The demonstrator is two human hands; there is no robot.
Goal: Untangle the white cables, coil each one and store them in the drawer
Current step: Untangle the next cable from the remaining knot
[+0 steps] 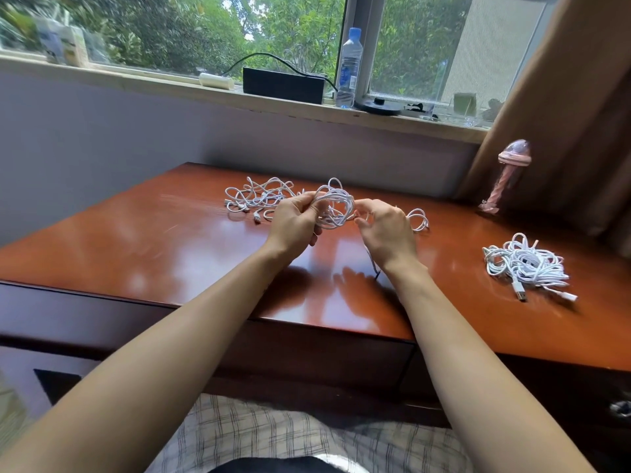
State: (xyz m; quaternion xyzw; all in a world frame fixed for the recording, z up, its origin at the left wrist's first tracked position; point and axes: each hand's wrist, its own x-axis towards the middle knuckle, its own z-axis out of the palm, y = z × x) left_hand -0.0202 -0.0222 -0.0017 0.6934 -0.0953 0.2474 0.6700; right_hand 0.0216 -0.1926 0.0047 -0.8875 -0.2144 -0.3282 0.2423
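Head view puts both of your hands at the middle of the frame, raised just above the desk (164, 244); your left hand (293, 223) has its fingers curled round a clump of white cable (336, 204), gripping it from the left; your right hand (386, 230) has thumb and fingertips bent in against the clump's right edge, pinching a strand there; a hanging strand (373, 264) drops beside your right wrist toward the glossy wood; behind your left hand a loose tangle (256, 199) of more white cable lies spread on the desk, its plugs pointing toward you, and whether it joins the clump you cannot tell; a single loop (418, 220) lies on the desk just right of your right hand; well apart, at the right of the frame, a bundle (526, 264) of white cable sits in a heap with two plugs sticking out of its near side; a pink object (508, 175) stands at the desk's far right corner beside the brown curtain (563, 97); on the windowsill at the top of the frame stand a water bottle (349, 68) and a black box (283, 85); checked cloth (273, 435) fills the bottom edge between your forearms.
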